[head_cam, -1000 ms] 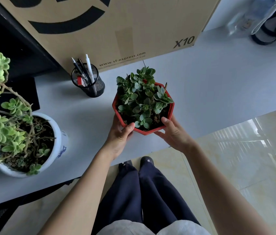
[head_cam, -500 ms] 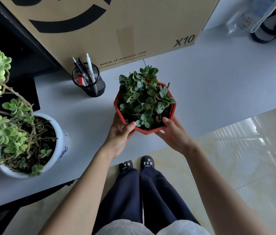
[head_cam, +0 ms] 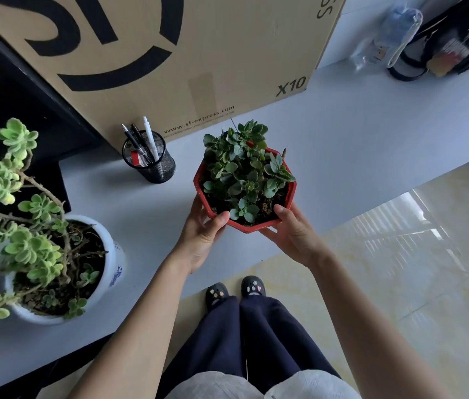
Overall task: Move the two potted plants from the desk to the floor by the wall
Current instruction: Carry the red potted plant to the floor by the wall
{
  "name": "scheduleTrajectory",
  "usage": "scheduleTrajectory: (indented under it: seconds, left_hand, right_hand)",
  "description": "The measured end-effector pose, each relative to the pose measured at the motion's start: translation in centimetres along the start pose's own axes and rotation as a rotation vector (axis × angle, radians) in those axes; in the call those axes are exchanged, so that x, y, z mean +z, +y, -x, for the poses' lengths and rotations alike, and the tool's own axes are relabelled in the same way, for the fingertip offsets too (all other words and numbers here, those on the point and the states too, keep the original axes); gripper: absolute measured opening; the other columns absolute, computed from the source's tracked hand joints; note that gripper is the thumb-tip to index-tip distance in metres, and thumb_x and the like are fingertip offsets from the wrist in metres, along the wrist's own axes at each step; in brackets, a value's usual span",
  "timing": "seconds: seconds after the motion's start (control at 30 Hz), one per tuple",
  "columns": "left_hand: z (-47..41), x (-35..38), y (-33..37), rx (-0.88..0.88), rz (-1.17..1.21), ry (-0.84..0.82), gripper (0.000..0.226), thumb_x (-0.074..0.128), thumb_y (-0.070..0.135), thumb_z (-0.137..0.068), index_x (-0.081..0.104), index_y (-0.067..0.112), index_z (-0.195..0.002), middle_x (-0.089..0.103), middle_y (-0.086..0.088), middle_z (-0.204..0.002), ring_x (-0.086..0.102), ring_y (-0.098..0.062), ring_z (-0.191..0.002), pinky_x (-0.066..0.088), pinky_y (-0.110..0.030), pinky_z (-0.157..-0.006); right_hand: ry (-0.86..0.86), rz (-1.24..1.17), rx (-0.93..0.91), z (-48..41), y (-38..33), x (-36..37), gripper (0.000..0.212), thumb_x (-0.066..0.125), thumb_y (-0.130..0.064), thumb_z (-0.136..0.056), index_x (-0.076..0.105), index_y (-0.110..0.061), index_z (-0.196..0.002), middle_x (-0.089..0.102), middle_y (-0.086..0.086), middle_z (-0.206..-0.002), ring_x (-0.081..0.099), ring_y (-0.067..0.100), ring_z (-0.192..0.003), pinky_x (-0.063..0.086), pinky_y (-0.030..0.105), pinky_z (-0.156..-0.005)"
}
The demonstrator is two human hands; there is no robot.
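Overhead, two potted plants: one red pot [head_cam: 244,194] gripped by both hands, left hand [head_cam: 203,233] and right hand [head_cam: 292,233], each closed on its near rim, over the table [head_cam: 357,145] edge; one white pot [head_cam: 104,254] standing at left. One mesh pen holder [head_cam: 150,162] stands beside one cardboard box [head_cam: 198,53].

Red pot [head_cam: 245,226], dark green leaves; white pot [head_cam: 106,272] at 9 o'clock, blue markings, pale green leaves; black mesh pen cup [head_cam: 152,168]; brown box [head_cam: 213,53], black print; grey desk [head_cam: 357,133]
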State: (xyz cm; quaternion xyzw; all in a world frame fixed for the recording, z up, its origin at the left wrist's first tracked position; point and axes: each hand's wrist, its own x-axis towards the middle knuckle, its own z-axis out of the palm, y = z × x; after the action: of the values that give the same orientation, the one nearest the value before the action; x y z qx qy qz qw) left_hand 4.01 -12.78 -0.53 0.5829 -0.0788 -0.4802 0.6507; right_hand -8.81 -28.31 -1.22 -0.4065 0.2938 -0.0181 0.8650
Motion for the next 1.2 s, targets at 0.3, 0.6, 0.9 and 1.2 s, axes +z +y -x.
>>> scheduleTrajectory:
  seconds: [0.3,0.6,0.9,1.2]
  left_hand:
    - [0.0,1.2,1.2,-0.021,-0.042,-0.122,0.071,0.075,0.036,-0.06,0.047,0.038,-0.125,0.056,0.001,-0.133,0.054,-0.016,-0.123,0.046,-0.029,-0.094]
    - [-0.6,4.7,1.5,-0.053,-0.081,-0.254,0.088,0.082,0.035,-0.053,0.044,0.032,-0.132,0.055,-0.006,-0.133,0.056,-0.019,-0.121,0.048,-0.034,-0.099]
    - [-1.5,11.6,1.3,-0.073,-0.155,-0.383,0.085,0.077,0.033,-0.057,0.042,0.033,-0.135,0.055,-0.004,-0.134,0.059,-0.016,-0.117,0.047,-0.037,-0.1]
    - [-3.0,20.7,0.1,-0.094,-0.239,-0.502,0.082,0.076,0.035,-0.06,0.041,0.036,-0.135,0.054,-0.003,-0.134,0.054,-0.02,-0.122,0.043,-0.041,-0.104]
  right_hand:
    - [0.098,-0.068,-0.086,2.8,0.1,-0.1,0.094,0.083,-0.047,-0.059,0.039,-0.024,-0.139,0.062,0.002,-0.128,0.061,0.022,-0.116,0.052,0.035,-0.092]
    - [0.21,-0.158,-0.224,6.3,0.4,-2.0,0.069,0.066,-0.031,-0.078,0.038,-0.018,-0.14,0.056,0.011,-0.136,0.06,0.027,-0.117,0.05,0.04,-0.097]
    - [0.302,-0.221,-0.312,10.8,-1.0,-6.2,0.089,0.08,-0.041,-0.065,0.038,-0.02,-0.14,0.051,0.012,-0.141,0.058,0.028,-0.12,0.051,0.041,-0.096]
    - [0.399,-0.304,-0.401,15.7,-3.5,-12.3,0.102,0.085,-0.042,-0.057,0.035,-0.017,-0.142,0.047,0.014,-0.144,0.051,0.032,-0.127,0.045,0.048,-0.103]
